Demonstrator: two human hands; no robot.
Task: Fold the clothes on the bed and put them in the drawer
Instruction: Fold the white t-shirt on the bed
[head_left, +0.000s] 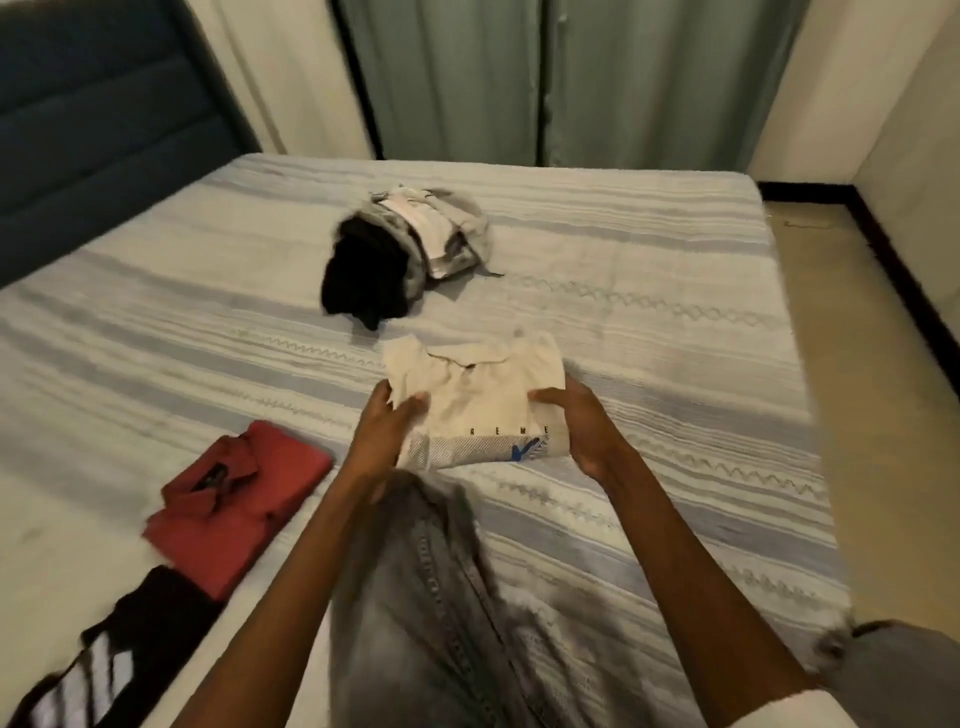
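Motion blur softens much of the view, and the printed letters on the cream shirt (480, 410) read only in part. A black garment with white stripes (111, 660) is cut off at the lower left edge, and grey jeans (431, 613) run out of the bottom edge. The cream shirt lies folded on the striped bed (649, 322), collar on its far side, with a grey-hatched band and a blue mark along its near edge. The left hand (382, 436) grips its left side, fingers curled onto the cloth; the right hand (584, 428) grips its right side, thumb on top. Left of the shirt lies a folded red shirt (236, 501). Beyond it sits a loose pile of clothes (402, 254), black, grey and white.
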